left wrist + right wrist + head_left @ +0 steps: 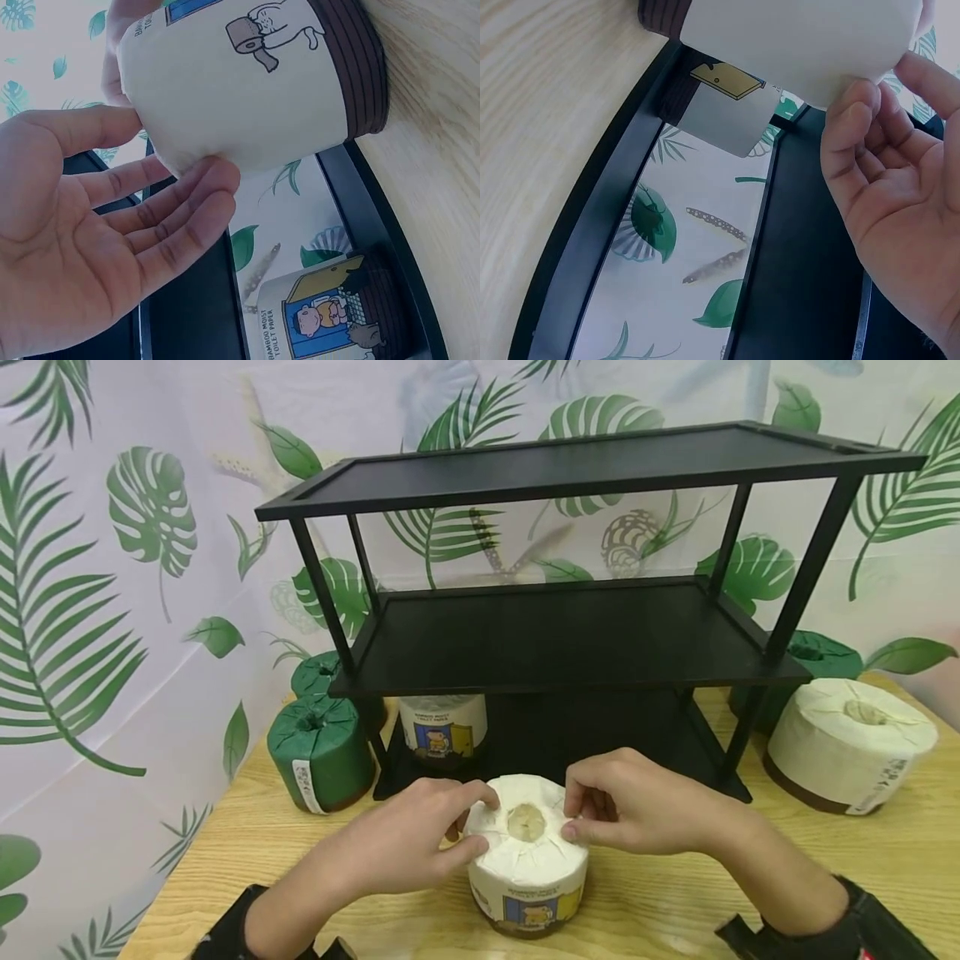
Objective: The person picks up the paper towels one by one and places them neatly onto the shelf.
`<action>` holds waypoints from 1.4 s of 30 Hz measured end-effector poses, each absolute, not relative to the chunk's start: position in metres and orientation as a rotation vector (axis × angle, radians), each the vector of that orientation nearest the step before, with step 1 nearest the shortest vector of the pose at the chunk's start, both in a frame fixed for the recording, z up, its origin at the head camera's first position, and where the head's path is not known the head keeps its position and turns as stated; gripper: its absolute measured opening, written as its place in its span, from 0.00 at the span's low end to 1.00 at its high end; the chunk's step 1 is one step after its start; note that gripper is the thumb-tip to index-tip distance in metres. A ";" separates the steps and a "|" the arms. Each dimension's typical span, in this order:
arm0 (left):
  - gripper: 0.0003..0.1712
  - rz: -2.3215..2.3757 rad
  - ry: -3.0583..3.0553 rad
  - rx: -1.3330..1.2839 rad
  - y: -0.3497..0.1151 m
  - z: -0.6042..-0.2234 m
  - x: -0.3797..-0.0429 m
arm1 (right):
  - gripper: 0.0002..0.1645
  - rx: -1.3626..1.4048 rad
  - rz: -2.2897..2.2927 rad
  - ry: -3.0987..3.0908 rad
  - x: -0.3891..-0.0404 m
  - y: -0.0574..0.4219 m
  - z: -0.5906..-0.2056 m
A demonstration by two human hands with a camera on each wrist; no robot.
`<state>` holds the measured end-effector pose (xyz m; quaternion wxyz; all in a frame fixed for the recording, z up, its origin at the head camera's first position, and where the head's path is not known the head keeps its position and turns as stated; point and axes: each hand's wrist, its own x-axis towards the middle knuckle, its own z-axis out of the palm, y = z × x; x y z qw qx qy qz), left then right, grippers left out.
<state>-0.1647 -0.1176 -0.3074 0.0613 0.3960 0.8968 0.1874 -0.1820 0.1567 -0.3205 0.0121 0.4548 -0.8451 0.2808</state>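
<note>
A cream paper-wrapped toilet roll stands upright on the wooden table in front of the black rack, its centre hole facing up. Its printed label faces me, and a dark brown band rings its base. My left hand grips the upper left rim between thumb and fingers. On the opposite side, my right hand pinches the rim with thumb and curled fingers. The left wrist view shows fingertips against the wrapper's side. In the right wrist view, bent fingers meet the roll's upper edge.
The black three-tier rack stands just behind the roll. A similar cream roll sits on its bottom shelf at left. Green-wrapped rolls stand left of the rack; a cream roll and a green roll stand right.
</note>
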 end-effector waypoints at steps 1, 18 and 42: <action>0.18 0.569 2.715 1.191 -0.119 -0.307 -0.165 | 0.07 1.412 0.867 -2.620 -0.182 0.157 -0.321; 0.10 1.038 3.679 0.820 -0.185 -0.273 -0.206 | 0.56 1.298 0.713 -2.639 -0.174 0.137 -0.337; 0.21 0.956 3.583 0.660 -0.198 -0.293 -0.236 | 0.49 1.038 0.637 -2.624 -0.186 0.139 -0.343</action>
